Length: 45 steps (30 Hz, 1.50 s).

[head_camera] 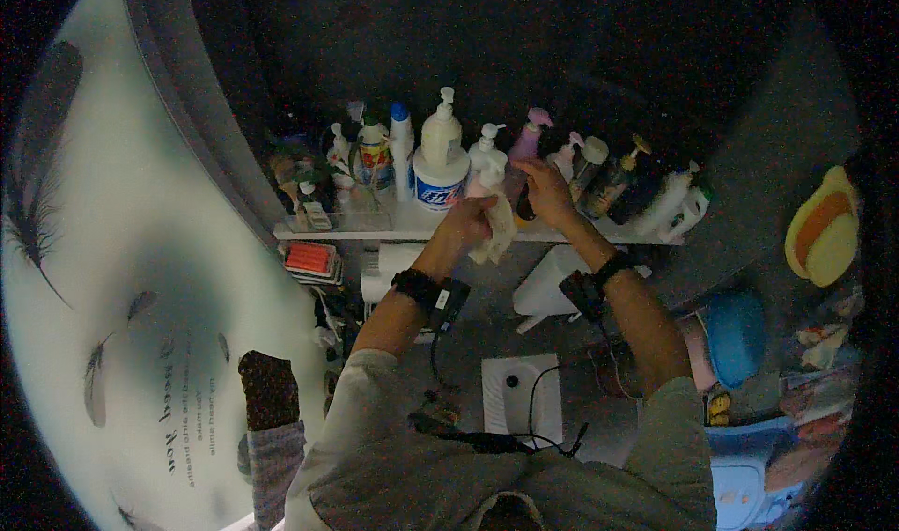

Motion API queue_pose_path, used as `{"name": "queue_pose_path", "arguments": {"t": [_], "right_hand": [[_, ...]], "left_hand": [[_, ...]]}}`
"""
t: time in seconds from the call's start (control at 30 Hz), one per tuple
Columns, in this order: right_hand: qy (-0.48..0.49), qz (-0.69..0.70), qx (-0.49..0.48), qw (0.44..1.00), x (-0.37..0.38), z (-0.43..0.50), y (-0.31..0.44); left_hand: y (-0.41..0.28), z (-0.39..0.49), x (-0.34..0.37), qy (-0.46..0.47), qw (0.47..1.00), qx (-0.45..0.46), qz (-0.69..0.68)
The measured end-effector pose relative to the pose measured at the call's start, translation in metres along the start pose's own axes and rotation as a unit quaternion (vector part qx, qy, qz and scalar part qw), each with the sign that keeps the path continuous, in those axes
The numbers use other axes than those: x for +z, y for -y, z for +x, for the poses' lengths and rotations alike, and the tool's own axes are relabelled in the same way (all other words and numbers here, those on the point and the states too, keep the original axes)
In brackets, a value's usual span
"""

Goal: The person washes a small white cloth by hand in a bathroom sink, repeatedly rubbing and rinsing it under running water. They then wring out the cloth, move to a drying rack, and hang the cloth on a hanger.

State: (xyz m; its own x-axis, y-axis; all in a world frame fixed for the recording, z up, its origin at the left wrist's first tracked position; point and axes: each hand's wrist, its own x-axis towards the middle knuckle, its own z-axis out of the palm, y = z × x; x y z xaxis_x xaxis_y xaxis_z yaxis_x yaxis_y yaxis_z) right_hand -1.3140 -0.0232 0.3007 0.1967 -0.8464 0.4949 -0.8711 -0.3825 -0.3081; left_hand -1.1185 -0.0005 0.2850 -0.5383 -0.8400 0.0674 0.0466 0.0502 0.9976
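Note:
My left hand [467,222] grips a crumpled pale cloth [500,229], which hangs over the front edge of a white shelf [421,234]. Just behind it stand a white pump bottle [484,148] and a small pinkish bottle [486,180]. My right hand [551,190] is raised at the shelf with its fingers bent, in front of a purple pump bottle [527,141]. Beside those fingers is a dark bottle [525,206]. Dim light hides whether the right hand grips or only touches something. Both wrists wear black straps with boxes.
Left along the shelf stand a white tub [441,185] and a yellow-labelled bottle [374,155]. Gold-topped and white bottles [664,204] stand right. Below are a white pitcher [551,282] and a squat toilet [523,397]. Basins [734,338] lie right; a printed curtain [140,264] hangs left.

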Motion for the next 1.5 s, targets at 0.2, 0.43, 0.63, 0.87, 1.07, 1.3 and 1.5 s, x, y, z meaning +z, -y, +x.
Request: {"name": "queue_pose_path", "arguments": {"t": [0.2, 0.43, 0.63, 0.87, 1.07, 1.3, 1.5], "right_hand": [[0.106, -0.120, -0.052, 0.986, 0.005, 0.025, 0.004], [0.101, -0.188, -0.124, 0.969, 0.000, 0.022, 0.008], [0.162, -0.163, -0.078, 0.970, 0.001, 0.022, 0.014], [0.137, -0.132, -0.112, 0.975, 0.008, 0.018, 0.006], [0.121, -0.142, -0.150, 0.971, 0.012, 0.017, 0.003], [0.208, -0.107, -0.037, 0.971, 0.003, 0.017, 0.014], [0.199, -0.176, -0.062, 0.962, -0.009, 0.026, 0.019]], "left_hand": [[0.003, 0.022, -0.017, 0.018, 1.000, 0.004, -0.015], [0.029, 0.039, -0.017, -0.048, 0.925, 0.225, 0.302], [0.041, 0.054, -0.023, 0.007, 0.962, 0.132, 0.238], [0.047, 0.054, -0.022, 0.027, 0.990, 0.109, 0.081], [0.058, 0.074, -0.030, 0.015, 0.962, 0.140, 0.234], [0.067, 0.073, -0.031, 0.022, 0.957, 0.158, 0.242], [0.102, 0.088, -0.046, 0.105, 0.964, -0.024, -0.242]]}}
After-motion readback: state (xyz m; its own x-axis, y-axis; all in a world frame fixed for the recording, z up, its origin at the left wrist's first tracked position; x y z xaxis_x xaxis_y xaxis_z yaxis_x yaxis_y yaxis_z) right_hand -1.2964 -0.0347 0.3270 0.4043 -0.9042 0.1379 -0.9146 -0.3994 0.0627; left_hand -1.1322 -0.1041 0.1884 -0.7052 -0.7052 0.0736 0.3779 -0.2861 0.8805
